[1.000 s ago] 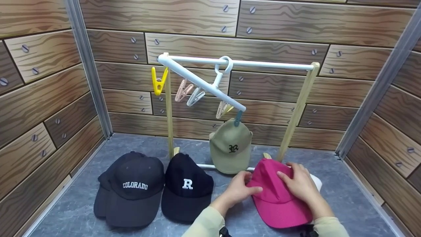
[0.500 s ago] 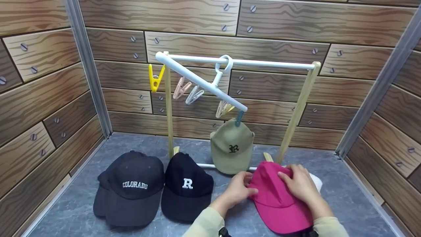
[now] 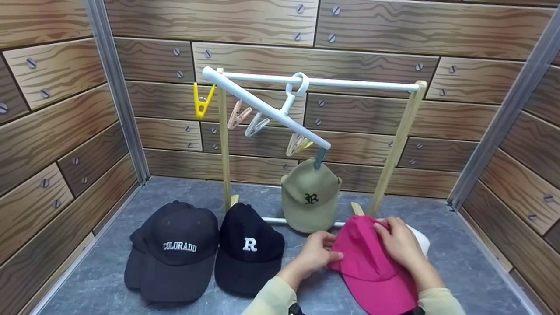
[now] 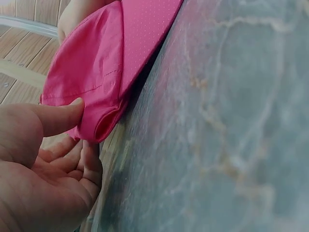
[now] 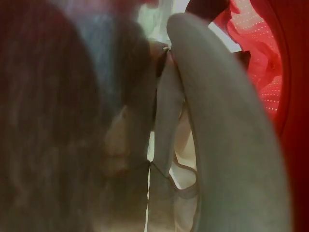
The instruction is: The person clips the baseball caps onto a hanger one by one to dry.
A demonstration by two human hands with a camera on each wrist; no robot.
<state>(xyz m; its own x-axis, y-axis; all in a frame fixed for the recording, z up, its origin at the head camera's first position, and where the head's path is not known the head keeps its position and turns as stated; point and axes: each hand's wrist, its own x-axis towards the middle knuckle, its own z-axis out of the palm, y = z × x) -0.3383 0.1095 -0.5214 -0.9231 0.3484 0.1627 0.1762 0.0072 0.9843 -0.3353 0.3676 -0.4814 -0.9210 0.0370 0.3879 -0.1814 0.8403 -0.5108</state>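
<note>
A pink baseball cap (image 3: pixel 365 249) is at the front right in the head view, its brim toward me. My left hand (image 3: pixel 313 253) pinches its left lower edge; in the left wrist view the thumb (image 4: pixel 65 116) lies on the outside and the fingers are curled under the edge. On the cap's right side my right hand (image 3: pixel 400 245) grips the crown, thumb on the front, the other fingers largely hidden behind. Behind that hand part of a white cap (image 3: pixel 419 238) shows. The right wrist view is dark, with pink cloth (image 5: pixel 263 58) at its right.
A beige cap (image 3: pixel 310 201) hangs by a teal clip (image 3: pixel 320 158) from a white hanger (image 3: pixel 262 105) on a wooden rack (image 3: pixel 398 144). Several other clips, one a yellow clip (image 3: pixel 203 103), dangle there. A navy cap (image 3: pixel 249 267) and a stacked dark cap (image 3: pixel 179 271) stand left.
The pink cap has shifted slightly toward me, its brim now reaching the bottom of the head view. The hanger has turned a little, its left end moving left and up.
</note>
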